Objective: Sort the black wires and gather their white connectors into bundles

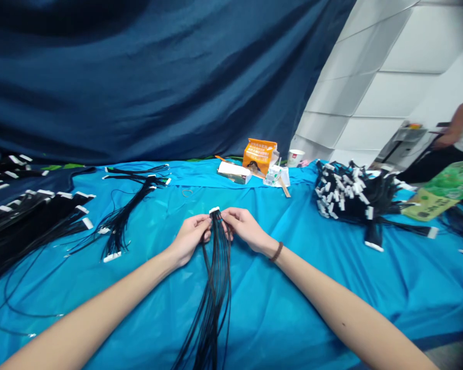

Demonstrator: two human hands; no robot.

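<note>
Between my two hands is a wire harness [217, 277], a bundle of thin black wires running down toward me from a white connector [214, 210] at its top. My left hand [193, 236] is closed, pinching wires on the left side just below the connector. My right hand [246, 228], with a brown band on the wrist, has its fingers closed on wires at the right side. The fingertips partly hide the wires there. The far wire ends run out of view at the bottom.
A blue cloth [278, 308] covers the table. Black wire bundles [31, 221] lie at left, with a smaller bundle [119, 226] nearer. A harness pile [343, 192] sits at right. An orange bag [260, 155], white box [234, 172] and paper cup [295, 157] stand behind.
</note>
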